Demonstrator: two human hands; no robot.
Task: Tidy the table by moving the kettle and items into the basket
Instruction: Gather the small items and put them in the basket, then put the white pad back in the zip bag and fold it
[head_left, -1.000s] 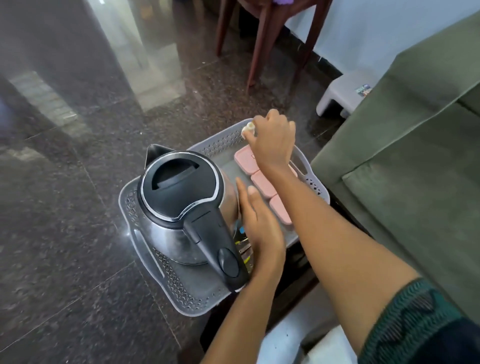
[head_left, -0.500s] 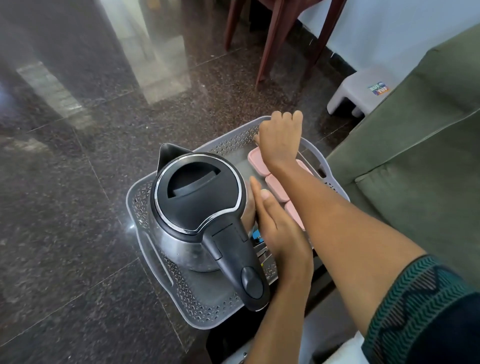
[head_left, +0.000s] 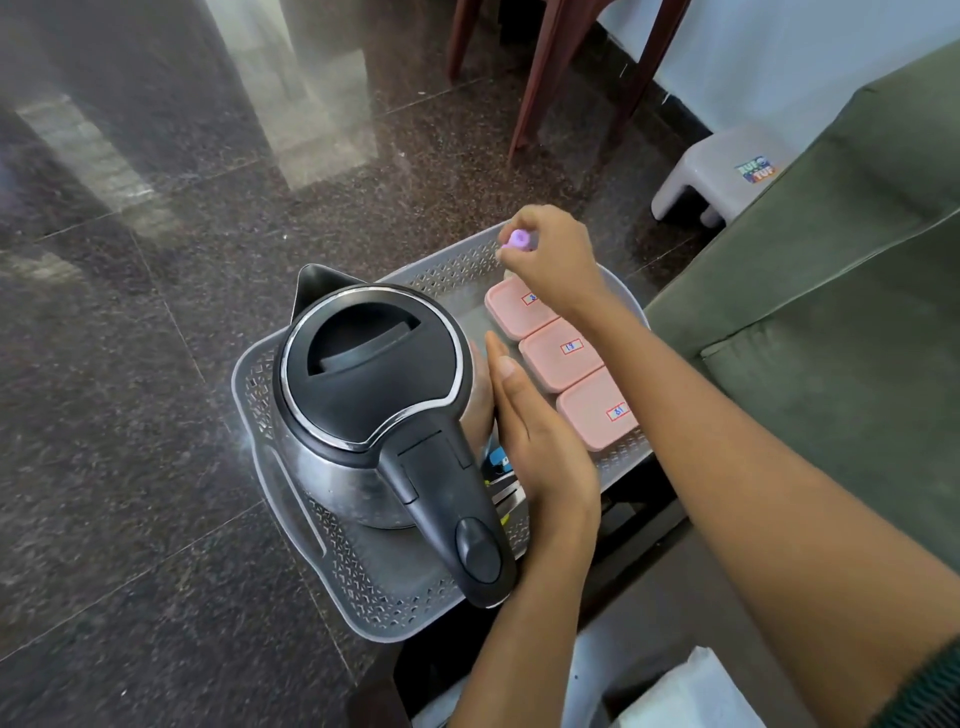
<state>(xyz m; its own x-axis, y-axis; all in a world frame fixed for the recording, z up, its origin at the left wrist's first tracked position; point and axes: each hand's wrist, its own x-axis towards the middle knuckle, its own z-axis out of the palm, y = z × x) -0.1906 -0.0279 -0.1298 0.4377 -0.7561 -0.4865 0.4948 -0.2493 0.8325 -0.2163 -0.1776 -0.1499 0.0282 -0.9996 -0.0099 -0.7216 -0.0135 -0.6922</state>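
Dark granite floor around the basket (head_left: 291, 493): right hand (head_left: 553, 260) pinching a small purple item (head_left: 518, 240) could drop it outside the far rim; left hand (head_left: 540, 441) flat open against the kettle (head_left: 374, 395), holding nothing.

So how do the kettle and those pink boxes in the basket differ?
The kettle is tall, round, shiny steel with a black lid and handle; the three pink boxes are low, rectangular, matte, with small labels. The kettle stands alone on the left of the grey basket; the boxes lie in a row on the right. Both sit inside it.
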